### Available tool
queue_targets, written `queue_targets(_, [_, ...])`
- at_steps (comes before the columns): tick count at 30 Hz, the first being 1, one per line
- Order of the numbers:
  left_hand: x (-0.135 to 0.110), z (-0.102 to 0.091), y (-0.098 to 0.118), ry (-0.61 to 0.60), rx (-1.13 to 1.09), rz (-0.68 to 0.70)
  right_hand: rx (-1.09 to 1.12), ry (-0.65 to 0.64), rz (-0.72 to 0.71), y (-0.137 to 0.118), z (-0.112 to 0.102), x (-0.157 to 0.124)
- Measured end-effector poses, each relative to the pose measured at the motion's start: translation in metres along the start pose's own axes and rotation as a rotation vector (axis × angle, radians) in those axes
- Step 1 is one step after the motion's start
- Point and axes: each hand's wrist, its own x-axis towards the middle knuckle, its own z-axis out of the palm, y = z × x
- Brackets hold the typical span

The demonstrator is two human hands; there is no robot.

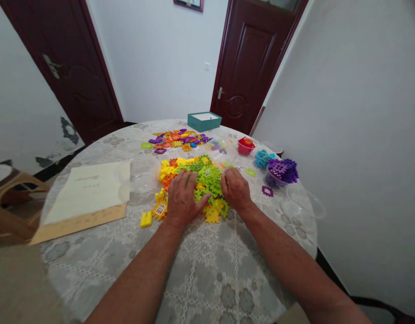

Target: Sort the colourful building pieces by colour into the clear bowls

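Open desk (pixel 207 270) before the near edge — left hand (pixel 183 198) flat, spread, right hand (pixel 236 191) curled, grip unclear, on green block pile (pixel 209 180) running near-to-far.

Home room — dark wooden doors (pixel 249 67), round table (pixel 207 270) with lace-patterned cloth, plastic toy blocks (pixel 207 177)

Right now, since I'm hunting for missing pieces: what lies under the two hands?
Around and between the left hand and right hand, green and yellow plastic pieces show on the table. Whatever lies directly beneath the palms is covered.
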Motion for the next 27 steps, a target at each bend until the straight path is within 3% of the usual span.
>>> queue_targets(11, [0.004, -0.003, -0.001, -0.051, 0.03, 0.04, 0.113, 0.173, 0.196, 0.03, -0.02, -0.017])
queue_targets(13, [0.004, -0.004, 0.0, -0.055, 0.026, 0.047, 0.223, 0.196, 0.317, 0.036, -0.022, -0.02])
queue_targets(16, [0.005, -0.004, 0.0, -0.052, 0.019, 0.043, 0.541, 0.268, 0.627, 0.048, -0.024, -0.013])
queue_targets(18, [0.005, -0.004, 0.0, -0.044, 0.011, 0.043, 0.789, 0.352, 0.829, 0.059, -0.026, 0.0])
queue_targets(21, [0.005, -0.004, 0.0, -0.033, 0.004, 0.047, 1.086, 0.425, 1.02, 0.079, -0.028, 0.028])
queue_targets(27, [0.005, -0.002, -0.001, -0.028, -0.002, 0.047, 1.201, 0.363, 1.271, 0.113, -0.007, 0.072])
